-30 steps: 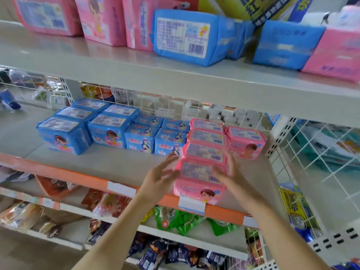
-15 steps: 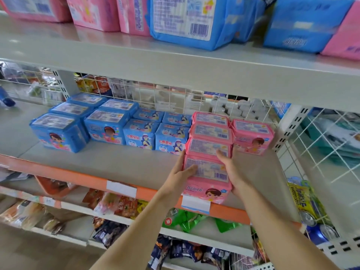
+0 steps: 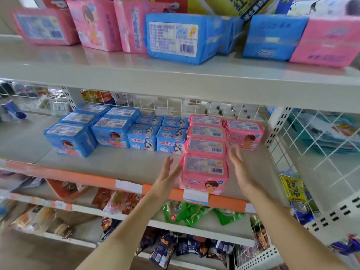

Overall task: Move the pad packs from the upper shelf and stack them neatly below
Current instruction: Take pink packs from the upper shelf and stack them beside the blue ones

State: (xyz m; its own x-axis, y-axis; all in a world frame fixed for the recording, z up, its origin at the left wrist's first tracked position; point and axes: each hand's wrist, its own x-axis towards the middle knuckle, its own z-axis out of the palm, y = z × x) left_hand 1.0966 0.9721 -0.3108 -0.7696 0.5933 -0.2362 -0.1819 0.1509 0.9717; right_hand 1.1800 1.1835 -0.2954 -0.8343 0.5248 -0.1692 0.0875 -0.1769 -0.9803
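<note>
A row of pink pad packs runs front to back on the lower shelf; the front pink pack stands at the shelf edge. My left hand is open just left of it, fingers straight, not gripping. My right hand is open just right of it, also apart from the pack. Blue pad packs stand in rows to the left. On the upper shelf lie a large blue pack, pink packs and more blue and pink packs at the right.
A single pink pack stands behind to the right, beside the wire mesh divider. An orange price rail with white labels fronts the lower shelf. Snack bags fill the shelves below.
Both hands held the front pink pack's sides half a second ago; now they have let go and spread apart with straight fingers. The camera has tilted up toward the upper shelf.
</note>
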